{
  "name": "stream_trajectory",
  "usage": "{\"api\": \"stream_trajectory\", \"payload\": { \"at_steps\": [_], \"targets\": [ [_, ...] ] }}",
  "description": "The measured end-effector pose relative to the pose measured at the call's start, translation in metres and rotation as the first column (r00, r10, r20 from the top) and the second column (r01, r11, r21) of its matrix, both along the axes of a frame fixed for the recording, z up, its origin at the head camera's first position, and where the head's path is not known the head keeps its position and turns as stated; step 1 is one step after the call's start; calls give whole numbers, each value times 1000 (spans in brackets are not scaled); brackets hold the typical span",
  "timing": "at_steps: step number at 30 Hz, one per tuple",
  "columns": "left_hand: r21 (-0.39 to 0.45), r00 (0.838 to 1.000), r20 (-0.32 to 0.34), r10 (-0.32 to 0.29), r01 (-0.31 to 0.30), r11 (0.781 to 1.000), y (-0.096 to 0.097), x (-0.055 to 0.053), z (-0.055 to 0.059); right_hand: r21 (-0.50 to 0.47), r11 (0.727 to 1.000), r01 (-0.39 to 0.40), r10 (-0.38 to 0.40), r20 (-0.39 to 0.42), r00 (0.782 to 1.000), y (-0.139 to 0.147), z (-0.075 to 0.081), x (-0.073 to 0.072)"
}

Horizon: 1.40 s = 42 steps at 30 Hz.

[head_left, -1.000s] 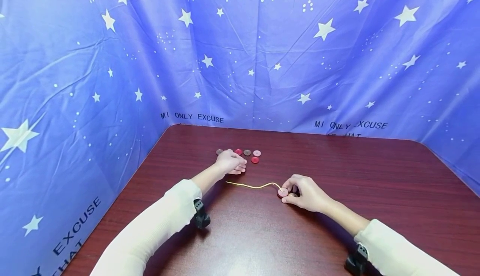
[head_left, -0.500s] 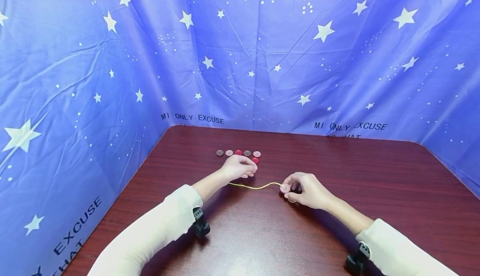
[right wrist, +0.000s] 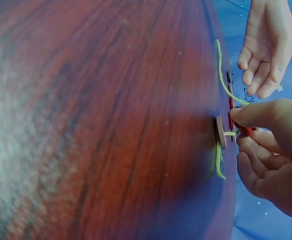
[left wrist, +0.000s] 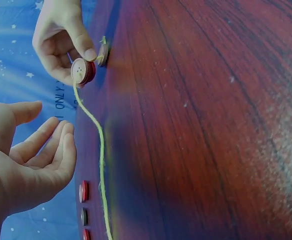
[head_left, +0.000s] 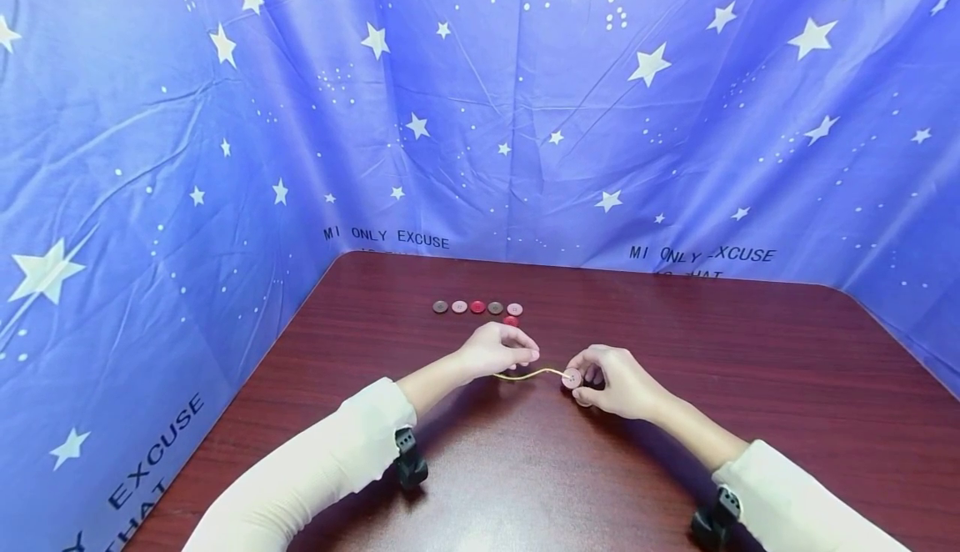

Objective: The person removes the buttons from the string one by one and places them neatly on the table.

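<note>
My right hand (head_left: 611,381) pinches a pink button (left wrist: 79,71) by its edge, with a red button (left wrist: 90,72) close behind it. A yellow string (left wrist: 102,145) comes out of the pink button and trails across the table toward the left. Another button (right wrist: 221,132), also on the string, hangs just beyond the pinching fingers. My left hand (head_left: 498,348) hovers over the string, its thumb apart from the gently bent fingers. Nothing is visible between them in the left wrist view. In the head view this hand hides the string's far end.
Farther back lies a row of loose buttons: a brown one (head_left: 440,307), a pink one (head_left: 460,307), a red one (head_left: 477,307) and others. A second red button (head_left: 511,320) sits before the row, partly covered. Starry blue cloth (head_left: 510,118) encloses the dark wooden table (head_left: 750,352).
My left hand has moved from the button row rightward and nearer, toward the right hand. The right hand has lifted and tilted the pink button slightly, keeping its pinch.
</note>
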<state>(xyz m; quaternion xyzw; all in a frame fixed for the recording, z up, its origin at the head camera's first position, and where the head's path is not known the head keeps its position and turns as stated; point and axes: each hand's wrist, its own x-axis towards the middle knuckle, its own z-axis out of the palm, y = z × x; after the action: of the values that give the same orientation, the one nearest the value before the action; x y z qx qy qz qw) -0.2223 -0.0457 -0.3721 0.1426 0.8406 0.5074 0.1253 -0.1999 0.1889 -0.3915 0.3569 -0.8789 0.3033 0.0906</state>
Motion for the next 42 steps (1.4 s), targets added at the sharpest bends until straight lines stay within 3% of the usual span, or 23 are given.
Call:
{"api": "stream_trajectory", "payload": {
  "at_steps": [5,13,21,30,33,38,42],
  "targets": [
    [-10,1000,10,-9,9,1000,1,2,-3,35,999,19,-19,11,1000,0,3,1],
    [-39,999,-31,-37,36,999,6,3,-6,32,999,8,-9,24,1000,1,9,2],
    [-57,998,-42,-38,35,998,5,3,-7,107,994,16,-14,-16,1000,-4,14,6],
    [-91,996,-64,-68,62,994,9,4,-6,102,994,30,-32,15,999,-6,14,4],
    [-93,995,-45,-91,87,992,13,6,-8,99,994,39,-43,40,998,-6,12,4],
    [-29,993,31,-117,118,993,21,9,-10,91,995,38,-43,58,997,-7,10,2],
    [-21,991,38,-125,126,992,25,10,-9,61,998,27,-32,81,996,-7,11,1]
  ]
}}
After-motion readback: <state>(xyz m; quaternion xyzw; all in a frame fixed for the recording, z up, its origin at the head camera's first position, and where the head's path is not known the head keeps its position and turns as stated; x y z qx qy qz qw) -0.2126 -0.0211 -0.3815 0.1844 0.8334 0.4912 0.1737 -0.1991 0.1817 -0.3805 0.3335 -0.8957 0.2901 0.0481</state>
